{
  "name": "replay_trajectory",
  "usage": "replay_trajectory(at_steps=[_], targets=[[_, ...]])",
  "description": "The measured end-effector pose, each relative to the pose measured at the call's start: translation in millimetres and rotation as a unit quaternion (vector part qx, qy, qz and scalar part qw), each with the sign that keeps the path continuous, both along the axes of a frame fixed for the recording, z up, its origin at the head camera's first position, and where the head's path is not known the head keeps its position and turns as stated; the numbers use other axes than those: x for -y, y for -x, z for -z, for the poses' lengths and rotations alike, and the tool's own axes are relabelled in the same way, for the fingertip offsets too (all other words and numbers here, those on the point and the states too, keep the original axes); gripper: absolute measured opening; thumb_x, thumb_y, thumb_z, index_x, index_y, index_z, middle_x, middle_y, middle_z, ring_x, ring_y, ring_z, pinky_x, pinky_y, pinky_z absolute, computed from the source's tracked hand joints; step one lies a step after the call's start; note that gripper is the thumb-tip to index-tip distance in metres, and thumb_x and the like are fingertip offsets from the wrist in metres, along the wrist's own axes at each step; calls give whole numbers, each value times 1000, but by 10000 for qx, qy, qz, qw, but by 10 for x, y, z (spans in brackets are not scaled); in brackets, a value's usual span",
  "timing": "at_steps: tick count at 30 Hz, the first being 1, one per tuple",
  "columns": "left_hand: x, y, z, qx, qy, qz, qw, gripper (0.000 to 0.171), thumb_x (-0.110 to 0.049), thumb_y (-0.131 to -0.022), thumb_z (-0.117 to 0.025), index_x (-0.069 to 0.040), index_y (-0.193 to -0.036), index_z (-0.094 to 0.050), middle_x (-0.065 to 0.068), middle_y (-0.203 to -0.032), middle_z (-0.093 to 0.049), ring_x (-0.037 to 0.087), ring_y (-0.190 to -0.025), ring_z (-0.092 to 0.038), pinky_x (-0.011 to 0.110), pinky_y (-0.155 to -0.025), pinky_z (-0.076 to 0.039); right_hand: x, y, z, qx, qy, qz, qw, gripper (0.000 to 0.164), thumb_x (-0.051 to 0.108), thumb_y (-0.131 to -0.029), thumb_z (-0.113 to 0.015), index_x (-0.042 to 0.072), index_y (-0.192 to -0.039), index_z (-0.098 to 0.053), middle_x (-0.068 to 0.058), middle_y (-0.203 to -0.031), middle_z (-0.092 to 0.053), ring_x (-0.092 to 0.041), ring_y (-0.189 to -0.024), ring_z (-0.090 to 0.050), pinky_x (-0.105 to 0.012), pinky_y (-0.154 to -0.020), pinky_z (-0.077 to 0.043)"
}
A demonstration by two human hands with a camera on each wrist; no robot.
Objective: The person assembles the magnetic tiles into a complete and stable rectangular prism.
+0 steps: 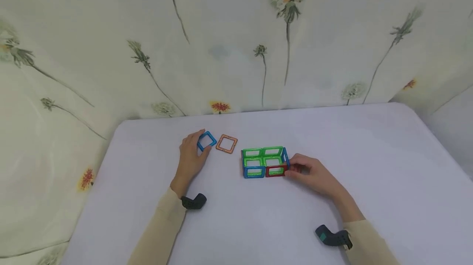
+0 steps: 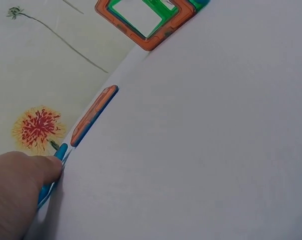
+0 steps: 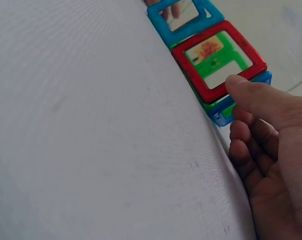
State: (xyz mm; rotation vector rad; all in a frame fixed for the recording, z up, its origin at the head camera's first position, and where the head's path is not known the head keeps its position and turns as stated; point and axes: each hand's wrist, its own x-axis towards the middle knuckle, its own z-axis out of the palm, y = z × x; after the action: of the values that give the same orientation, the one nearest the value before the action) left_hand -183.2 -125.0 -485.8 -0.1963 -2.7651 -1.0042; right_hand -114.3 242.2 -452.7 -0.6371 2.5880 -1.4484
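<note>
My left hand (image 1: pixel 189 156) pinches a blue magnetic square tile (image 1: pixel 213 136) between thumb and fingers at the back left of the table. Beside it lies an orange magnetic square tile (image 1: pixel 234 146). A low open-topped box of magnetic tiles stands to the right, with green tiles (image 1: pixel 263 159) on its floor and back. Its front has a blue tile (image 1: pixel 255 176) and a red tile (image 3: pixel 190 76). My right hand (image 1: pixel 312 172) grips the box's right front corner. The thumb lies on the red tile, the fingers behind at the blue end tile (image 1: pixel 285 155).
The box's left end shows an orange tile (image 2: pixel 135 39) in the left wrist view. A white cloth covers the table (image 1: pixel 240 224), and its back edge meets a curtain (image 1: pixel 229 51) printed with dandelions.
</note>
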Motion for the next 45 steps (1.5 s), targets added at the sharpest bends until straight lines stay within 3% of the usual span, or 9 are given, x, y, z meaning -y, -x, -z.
replay_trajectory(at_steps=[6,14,18,24,34,45], targets=[[19,-128,76,164,-227,-2,9996,51,-27,-91,-62,-17,-138,-45,9,-138,-48,28,-128,-42,49,-107,-36,24,-130,18,49,108,0,9999,14,13,-85,-70,13,-99,-67,2,-87,-59,-7,-78,-51,-21,-67,-45],[17,-22,1,-45,-330,168,9993,48,-28,-93,-59,-18,-138,-46,7,-139,-47,25,-130,-40,43,-109,-36,9,-25,2,-159,171,1,9997,14,12,-84,-70,13,-98,-67,0,-87,-61,-8,-77,-53,-21,-66,-47],[14,15,-43,-219,-378,299,9986,46,-24,-94,-59,-15,-137,-47,9,-139,-48,27,-131,-40,47,-110,-34,15,10,-11,-151,125,56,9998,14,12,-84,-70,14,-98,-66,2,-86,-60,-8,-77,-52,-20,-66,-46],[4,14,-44,-279,-369,305,9985,45,-24,-93,-59,-17,-136,-48,7,-138,-50,27,-130,-41,51,-108,-33,29,7,-25,-100,128,53,9999,15,12,-85,-70,13,-99,-66,2,-87,-59,-8,-78,-51,-20,-67,-46],[-17,-19,-40,-388,-650,353,9965,47,-33,-90,-62,-21,-134,-50,1,-133,-53,20,-126,-45,40,-108,-39,35,-2,-28,-83,146,37,9999,14,12,-85,-70,13,-99,-66,2,-86,-59,-7,-77,-52,-21,-66,-46],[-52,-58,-106,-1141,-827,664,9878,44,-26,-88,-66,-15,-129,-54,1,-130,-56,19,-123,-47,41,-104,-40,21,14,12,-131,160,7,9998,15,10,-84,-70,12,-99,-67,-1,-87,-60,-9,-77,-52,-21,-65,-46]])
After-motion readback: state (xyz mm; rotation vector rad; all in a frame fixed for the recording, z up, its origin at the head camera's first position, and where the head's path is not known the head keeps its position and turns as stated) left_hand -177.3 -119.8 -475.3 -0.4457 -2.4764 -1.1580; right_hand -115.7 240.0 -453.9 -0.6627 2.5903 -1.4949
